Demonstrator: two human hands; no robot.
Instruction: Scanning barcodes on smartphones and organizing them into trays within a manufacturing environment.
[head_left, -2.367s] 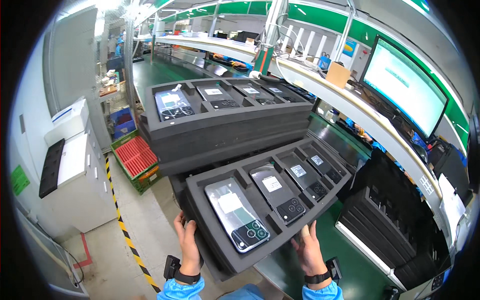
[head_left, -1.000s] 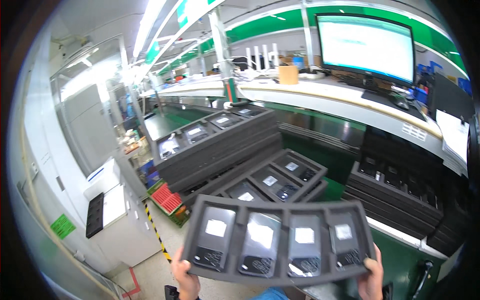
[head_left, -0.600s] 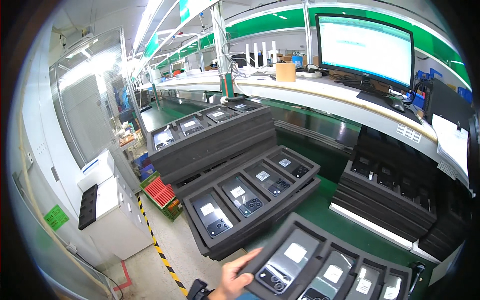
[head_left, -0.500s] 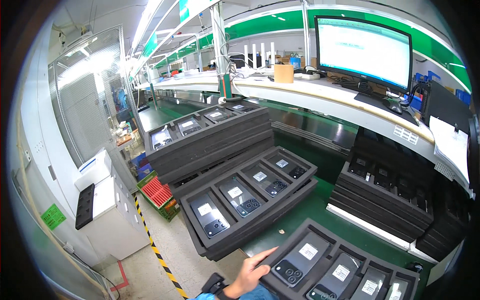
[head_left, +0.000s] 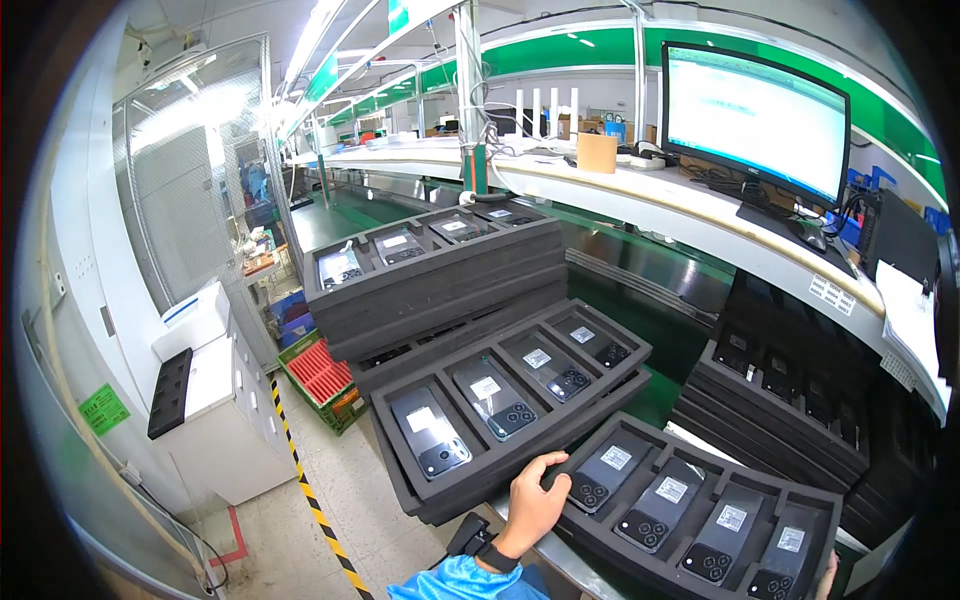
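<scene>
A black foam tray [head_left: 612,541] is held up in front of me at the lower right. In its slots lie several dark smartphones, backs up, such as one phone [head_left: 604,478] with a white label and round camera lenses. My left hand [head_left: 537,502], at the end of a blue sleeve with a black wrist strap, grips the tray's left end. The thumb is bent over the rim. Of my right hand [head_left: 828,577] only a sliver shows at the tray's right end, pressed against it; most of it is hidden.
Left of the held tray stands a stack of foam trays [head_left: 470,487] with phones, a taller stack [head_left: 440,270] behind it. More trays [head_left: 770,425] stand at right under a bench [head_left: 600,188] with a monitor [head_left: 757,120]. A green crate [head_left: 330,398] and white cabinet [head_left: 228,430] stand left.
The held tray has come up and further into view, with both hands on it; the right hand's edge now shows. The whole view has shifted slightly.
</scene>
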